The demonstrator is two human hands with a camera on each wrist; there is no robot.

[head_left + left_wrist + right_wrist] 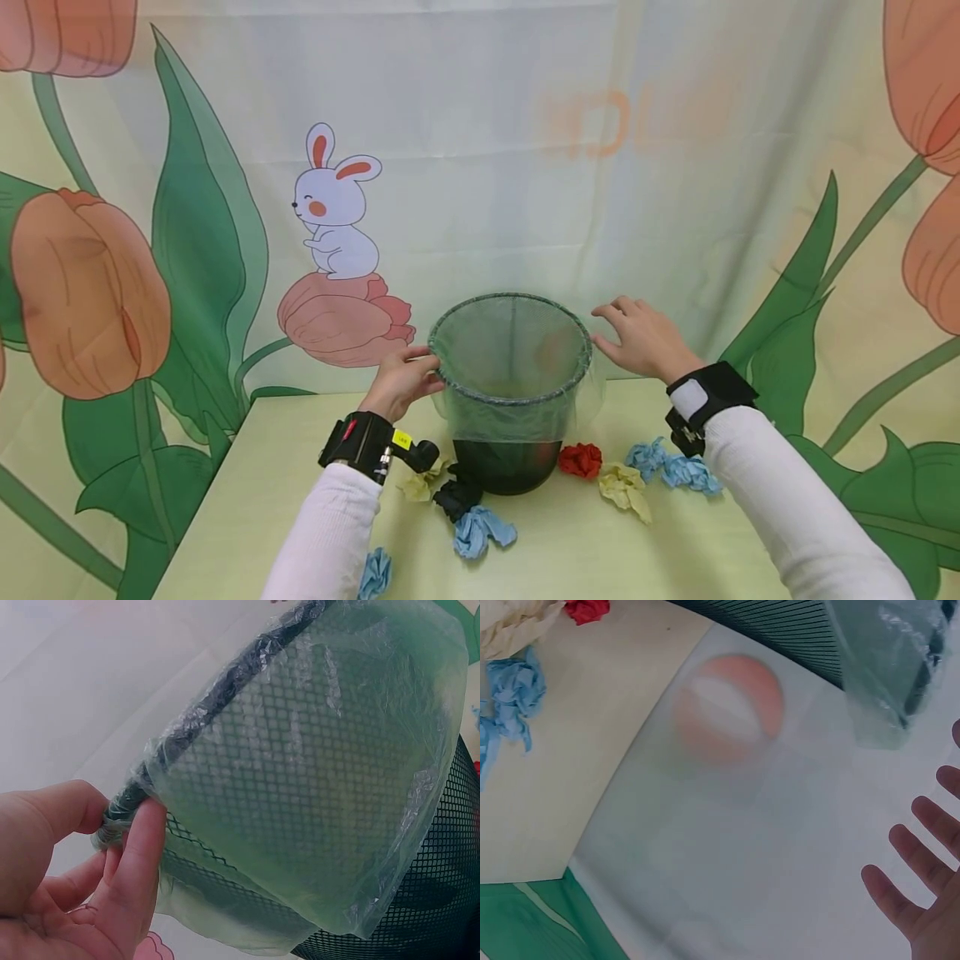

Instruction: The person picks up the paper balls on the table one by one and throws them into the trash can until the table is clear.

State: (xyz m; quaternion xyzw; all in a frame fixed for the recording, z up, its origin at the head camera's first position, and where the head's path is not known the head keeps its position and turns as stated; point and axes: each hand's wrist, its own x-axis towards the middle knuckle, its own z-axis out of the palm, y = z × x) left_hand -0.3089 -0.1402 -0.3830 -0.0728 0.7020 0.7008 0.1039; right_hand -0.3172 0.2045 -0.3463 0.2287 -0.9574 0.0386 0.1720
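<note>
A dark mesh trash can [506, 468] stands on the table with a thin green plastic trash bag [510, 423] lining it and folded over its rim. At the can's left side, my left hand [402, 383] pinches the bag-covered rim between thumb and fingers. The left wrist view shows the bag [300, 787] draped down outside the mesh. Beside the right of the rim, my right hand [647, 337] has its fingers spread. In the right wrist view that hand [926, 896] holds nothing and is apart from the bag [885, 712].
Crumpled paper balls lie around the can: red [580, 460], yellow [626, 490] and blue [688, 473] to the right, black [457, 498] and blue [482, 532] in front. Another blue ball [375, 573] is near the left forearm. A printed curtain [480, 167] hangs behind the table [570, 558].
</note>
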